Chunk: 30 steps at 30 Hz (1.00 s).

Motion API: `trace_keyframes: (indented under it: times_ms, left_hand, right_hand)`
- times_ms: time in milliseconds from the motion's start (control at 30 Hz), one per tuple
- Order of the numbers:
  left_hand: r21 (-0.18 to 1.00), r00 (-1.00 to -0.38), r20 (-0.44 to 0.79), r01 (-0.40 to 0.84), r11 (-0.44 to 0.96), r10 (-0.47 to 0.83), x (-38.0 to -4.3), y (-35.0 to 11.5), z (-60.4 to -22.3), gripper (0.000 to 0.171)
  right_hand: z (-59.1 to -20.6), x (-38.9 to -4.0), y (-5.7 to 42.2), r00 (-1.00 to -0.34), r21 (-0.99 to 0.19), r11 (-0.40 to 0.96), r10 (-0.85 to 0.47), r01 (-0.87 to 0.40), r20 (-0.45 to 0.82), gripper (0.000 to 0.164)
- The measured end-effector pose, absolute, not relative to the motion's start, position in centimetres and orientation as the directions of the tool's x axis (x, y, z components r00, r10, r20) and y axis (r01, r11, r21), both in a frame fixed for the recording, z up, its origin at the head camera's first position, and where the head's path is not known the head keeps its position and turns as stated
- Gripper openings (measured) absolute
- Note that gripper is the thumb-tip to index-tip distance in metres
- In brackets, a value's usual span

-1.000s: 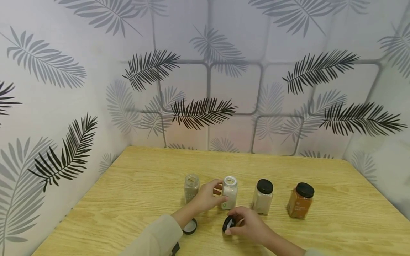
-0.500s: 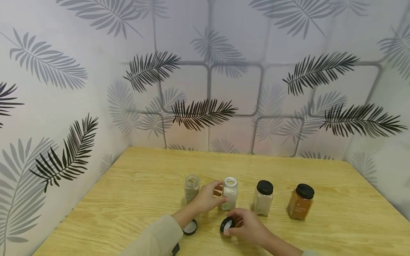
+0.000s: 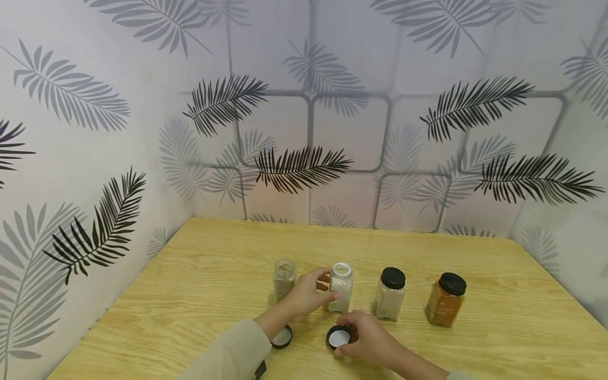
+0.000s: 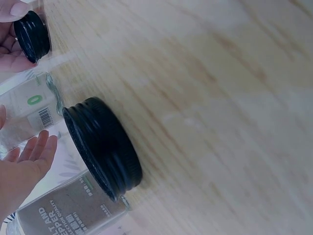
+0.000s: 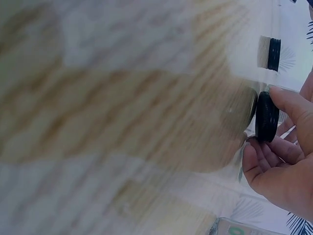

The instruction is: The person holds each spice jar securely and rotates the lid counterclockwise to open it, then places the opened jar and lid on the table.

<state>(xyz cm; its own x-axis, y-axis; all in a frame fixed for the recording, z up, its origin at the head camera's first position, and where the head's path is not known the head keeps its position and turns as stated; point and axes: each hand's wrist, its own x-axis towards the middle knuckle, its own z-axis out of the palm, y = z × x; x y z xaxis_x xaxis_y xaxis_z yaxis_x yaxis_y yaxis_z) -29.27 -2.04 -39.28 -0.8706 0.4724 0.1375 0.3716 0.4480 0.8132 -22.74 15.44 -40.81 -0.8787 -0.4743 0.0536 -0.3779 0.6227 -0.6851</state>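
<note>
My left hand (image 3: pixel 307 292) holds a clear glass jar (image 3: pixel 341 295) of pale contents, thumb in front and fingers behind. The jar stands upright without a lid, its mouth uncovered. Low over the table in front of it, my right hand (image 3: pixel 368 338) pinches a black lid (image 3: pixel 339 338) at its right edge. The lid's white inside faces up in the head view. The right wrist view shows the same lid (image 5: pixel 267 117) between thumb and fingers, close to the tabletop. Left of my left hand stands another uncovered jar (image 3: pixel 284 282), grey-brown inside, partly behind my wrist.
A second black lid (image 3: pixel 282 336) lies inside up beside my left sleeve (image 3: pixel 233 351). To the right stand a lidded jar of pale powder (image 3: pixel 389 298) and a lidded jar of orange-brown powder (image 3: pixel 445 303). A black object (image 3: pixel 259 369) shows partly beside the sleeve. Patterned walls border the wooden table (image 3: pixel 214 274).
My right hand has tipped the black lid from nearly on edge to nearly flat, its white inside turning upward. My left hand stays on the jar, unmoved.
</note>
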Motion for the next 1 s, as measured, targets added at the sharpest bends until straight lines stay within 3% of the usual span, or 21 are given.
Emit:
trace_keyframes:
  times_ms: [1000]
  left_hand:
    - [0.822,-0.875,0.128,0.357,0.444,0.467,-29.08,-2.07,-39.14,0.053]
  right_hand:
    - [-40.74,-22.65,15.22,-0.877,-0.696,0.622,-0.480,-0.359,0.023,0.037]
